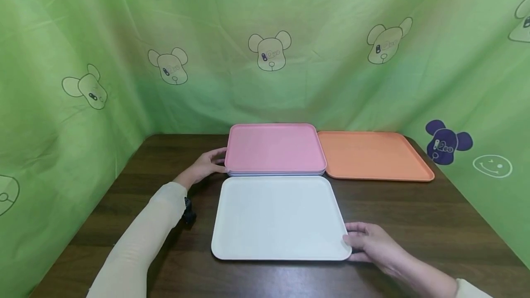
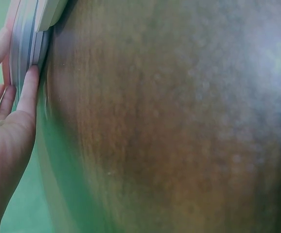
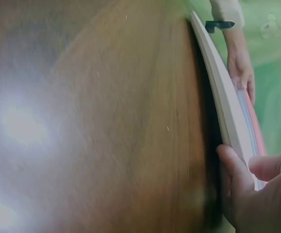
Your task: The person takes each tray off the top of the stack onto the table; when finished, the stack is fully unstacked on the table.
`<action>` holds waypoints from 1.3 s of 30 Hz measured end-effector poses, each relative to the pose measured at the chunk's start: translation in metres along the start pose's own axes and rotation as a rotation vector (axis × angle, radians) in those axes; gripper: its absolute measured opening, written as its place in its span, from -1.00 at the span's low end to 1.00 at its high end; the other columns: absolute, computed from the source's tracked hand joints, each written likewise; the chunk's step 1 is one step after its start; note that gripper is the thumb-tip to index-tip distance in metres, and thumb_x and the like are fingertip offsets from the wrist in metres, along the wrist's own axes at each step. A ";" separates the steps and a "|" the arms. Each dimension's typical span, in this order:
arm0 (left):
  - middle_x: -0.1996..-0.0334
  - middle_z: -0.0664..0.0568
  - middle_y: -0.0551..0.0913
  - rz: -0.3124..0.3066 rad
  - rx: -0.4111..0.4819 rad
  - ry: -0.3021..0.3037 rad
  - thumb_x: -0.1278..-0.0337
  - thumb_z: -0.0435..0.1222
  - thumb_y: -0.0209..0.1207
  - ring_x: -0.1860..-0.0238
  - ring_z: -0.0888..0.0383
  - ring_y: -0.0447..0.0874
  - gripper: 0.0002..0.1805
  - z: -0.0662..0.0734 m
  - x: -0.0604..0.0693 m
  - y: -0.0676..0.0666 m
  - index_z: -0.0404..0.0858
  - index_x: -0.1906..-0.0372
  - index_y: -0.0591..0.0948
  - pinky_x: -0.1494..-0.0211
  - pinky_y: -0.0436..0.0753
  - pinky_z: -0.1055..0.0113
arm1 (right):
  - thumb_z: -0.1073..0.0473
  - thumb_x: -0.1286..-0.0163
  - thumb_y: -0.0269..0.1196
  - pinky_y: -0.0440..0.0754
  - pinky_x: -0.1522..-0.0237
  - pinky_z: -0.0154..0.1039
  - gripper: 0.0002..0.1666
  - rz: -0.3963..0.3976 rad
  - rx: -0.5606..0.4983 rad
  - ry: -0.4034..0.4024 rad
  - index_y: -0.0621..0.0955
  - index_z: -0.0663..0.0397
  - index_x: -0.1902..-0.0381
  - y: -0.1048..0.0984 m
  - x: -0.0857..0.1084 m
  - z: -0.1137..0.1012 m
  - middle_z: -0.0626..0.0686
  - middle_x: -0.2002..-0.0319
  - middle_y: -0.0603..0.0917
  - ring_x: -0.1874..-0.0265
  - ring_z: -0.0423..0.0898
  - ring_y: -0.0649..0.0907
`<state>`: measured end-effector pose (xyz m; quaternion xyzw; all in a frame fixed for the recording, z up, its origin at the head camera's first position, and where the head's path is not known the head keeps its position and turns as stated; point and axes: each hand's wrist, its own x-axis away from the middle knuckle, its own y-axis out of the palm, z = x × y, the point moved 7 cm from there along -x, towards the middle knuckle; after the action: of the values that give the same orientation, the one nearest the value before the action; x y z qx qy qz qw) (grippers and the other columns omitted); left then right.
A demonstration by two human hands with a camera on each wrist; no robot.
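Your right hand (image 1: 372, 245) pinches the white tray (image 1: 278, 217), which lies toward 10 o'clock, long axis 9-to-3, while your left hand (image 1: 203, 167), seemingly spread, touches the pink stack (image 1: 275, 147).

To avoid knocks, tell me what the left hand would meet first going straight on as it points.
The near side of the pink-topped tray stack; the left hand seems to touch it, though exact contact is unclear.
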<state>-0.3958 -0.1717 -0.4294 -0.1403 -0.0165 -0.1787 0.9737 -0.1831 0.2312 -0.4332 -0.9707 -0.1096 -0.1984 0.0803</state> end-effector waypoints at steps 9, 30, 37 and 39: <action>-0.44 -0.10 0.22 0.005 -0.015 -0.016 -0.10 -0.44 0.33 -0.36 -0.11 0.28 -0.15 0.001 0.001 0.000 -0.20 -0.49 0.21 -0.27 0.43 0.05 | 0.46 -0.26 0.24 0.71 0.29 -0.11 -0.56 0.068 0.182 -0.056 0.42 0.71 -0.02 -0.006 -0.003 -0.006 0.14 0.29 0.61 0.32 -0.04 0.66; -0.44 -0.11 0.22 -0.013 -0.009 0.002 -0.12 -0.46 0.31 -0.36 -0.13 0.27 -0.16 0.002 0.001 0.001 -0.22 -0.49 0.20 -0.29 0.40 0.02 | 0.48 -0.23 0.27 0.71 0.30 -0.07 -0.60 0.111 0.236 -0.052 0.48 0.65 0.00 -0.010 -0.011 -0.012 0.19 0.30 0.60 0.33 -0.02 0.65; -0.43 -0.13 0.22 -0.016 0.006 -0.004 -0.10 -0.46 0.32 -0.37 -0.13 0.27 -0.16 0.004 0.001 0.001 -0.23 -0.48 0.21 -0.30 0.38 0.00 | 0.45 -0.26 0.26 0.71 0.28 -0.06 -0.56 0.134 0.234 -0.070 0.45 0.64 -0.05 -0.017 -0.014 -0.019 0.17 0.29 0.62 0.30 -0.02 0.66; -0.43 -0.11 0.23 -0.009 0.006 -0.013 -0.09 -0.46 0.32 -0.37 -0.12 0.27 -0.16 0.003 0.001 0.001 -0.21 -0.48 0.22 -0.30 0.38 0.00 | 0.44 -0.28 0.26 0.71 0.26 -0.06 -0.55 0.137 0.229 -0.080 0.44 0.63 -0.07 -0.020 -0.016 -0.022 0.17 0.27 0.62 0.28 -0.02 0.66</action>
<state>-0.3949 -0.1703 -0.4272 -0.1386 -0.0241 -0.1822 0.9732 -0.2104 0.2435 -0.4168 -0.9675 -0.0680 -0.1397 0.1996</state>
